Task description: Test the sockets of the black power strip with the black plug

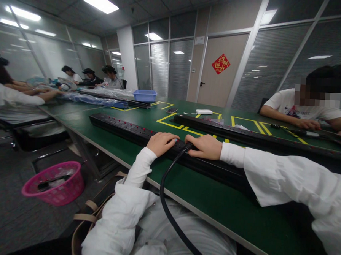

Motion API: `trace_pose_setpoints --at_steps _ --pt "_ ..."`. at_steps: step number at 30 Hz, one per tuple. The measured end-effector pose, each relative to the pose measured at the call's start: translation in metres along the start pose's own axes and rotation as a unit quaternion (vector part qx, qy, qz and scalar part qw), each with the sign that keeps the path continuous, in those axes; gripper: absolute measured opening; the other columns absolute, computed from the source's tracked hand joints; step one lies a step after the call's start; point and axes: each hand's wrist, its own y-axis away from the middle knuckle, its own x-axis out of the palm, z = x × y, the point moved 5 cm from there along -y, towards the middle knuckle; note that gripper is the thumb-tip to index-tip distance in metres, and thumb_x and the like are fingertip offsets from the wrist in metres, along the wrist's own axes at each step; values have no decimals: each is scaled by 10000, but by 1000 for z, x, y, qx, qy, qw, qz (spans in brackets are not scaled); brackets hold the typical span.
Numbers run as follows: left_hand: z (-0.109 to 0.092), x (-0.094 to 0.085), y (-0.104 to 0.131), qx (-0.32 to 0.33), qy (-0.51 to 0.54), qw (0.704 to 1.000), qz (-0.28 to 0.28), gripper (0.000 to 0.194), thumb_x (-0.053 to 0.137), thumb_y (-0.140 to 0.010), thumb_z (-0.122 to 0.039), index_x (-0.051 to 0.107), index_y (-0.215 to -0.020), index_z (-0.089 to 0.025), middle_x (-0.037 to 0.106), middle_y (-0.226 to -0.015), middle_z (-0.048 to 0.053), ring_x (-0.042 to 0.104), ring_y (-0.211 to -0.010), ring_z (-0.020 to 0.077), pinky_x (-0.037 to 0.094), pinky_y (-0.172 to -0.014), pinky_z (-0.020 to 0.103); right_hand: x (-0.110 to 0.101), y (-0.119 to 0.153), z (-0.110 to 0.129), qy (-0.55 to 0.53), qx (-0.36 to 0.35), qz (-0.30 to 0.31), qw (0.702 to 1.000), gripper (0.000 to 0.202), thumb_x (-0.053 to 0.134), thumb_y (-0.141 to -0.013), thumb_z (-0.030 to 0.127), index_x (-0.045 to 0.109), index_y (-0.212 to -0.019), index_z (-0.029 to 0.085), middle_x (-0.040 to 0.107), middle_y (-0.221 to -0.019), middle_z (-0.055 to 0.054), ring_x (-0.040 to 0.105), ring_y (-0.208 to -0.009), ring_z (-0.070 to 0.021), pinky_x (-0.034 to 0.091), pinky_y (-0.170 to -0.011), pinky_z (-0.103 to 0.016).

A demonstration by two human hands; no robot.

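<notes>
A long black power strip point(121, 125) with a row of small red parts lies along the near side of the green table. My left hand point(163, 142) rests on top of it, fingers bent over the strip with the thumb toward the right. Just beside it, my right hand point(205, 146) grips a black plug point(188, 146) at the strip's face; whether the plug is fully seated is hidden by my fingers. From the plug a thick black cable point(163, 184) hangs over the table edge and curves down across my lap.
A second black power strip point(230, 130) lies behind, near yellow tape marks point(170, 124). Farther off are a white block point(203, 111), a blue bin point(145, 95) and plastic-wrapped pieces point(92, 99). A pink basket point(56, 184) stands on the floor. Other people sit around the table.
</notes>
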Motion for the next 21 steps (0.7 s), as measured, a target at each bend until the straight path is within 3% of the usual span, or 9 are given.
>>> trace_pose_setpoints --at_steps 3,7,9,14,21 --pt "-9 -4 -5 14 -16 1000 14 309 310 -852 -339 558 -1020 -264 618 -1007 -10 549 -932 155 376 -850 284 1 1 0 -13 20 -12 1000 291 363 -819 423 410 -995 197 608 -733 -26 559 -622 -175 260 -518 -224" --pt "-34 -7 -17 52 -45 997 23 258 329 -836 -272 566 -919 -211 624 -934 25 546 -910 171 385 -817 299 0 3 2 -19 32 -27 999 310 362 -817 416 411 -1020 186 617 -772 -39 563 -665 -186 266 -537 -230" --pt "-42 -3 -21 33 -61 997 26 232 336 -825 -228 551 -906 -192 619 -954 42 531 -945 183 355 -860 342 -1 3 2 -17 35 -26 999 335 360 -816 421 409 -1040 177 620 -788 -50 564 -675 -192 260 -538 -232" --pt "-39 15 -20 -33 -82 994 69 308 251 -867 -277 548 -857 -195 626 -900 52 543 -929 204 340 -850 406 -3 4 2 -14 38 -25 999 317 352 -824 424 429 -998 171 627 -809 -58 567 -690 -189 253 -543 -234" --pt "-36 16 -16 -26 -95 993 58 310 247 -872 -279 546 -883 -198 619 -904 43 550 -911 182 333 -867 365 -2 5 3 -14 36 -41 998 307 353 -831 443 430 -968 179 623 -897 -61 576 -760 -192 269 -553 -232"
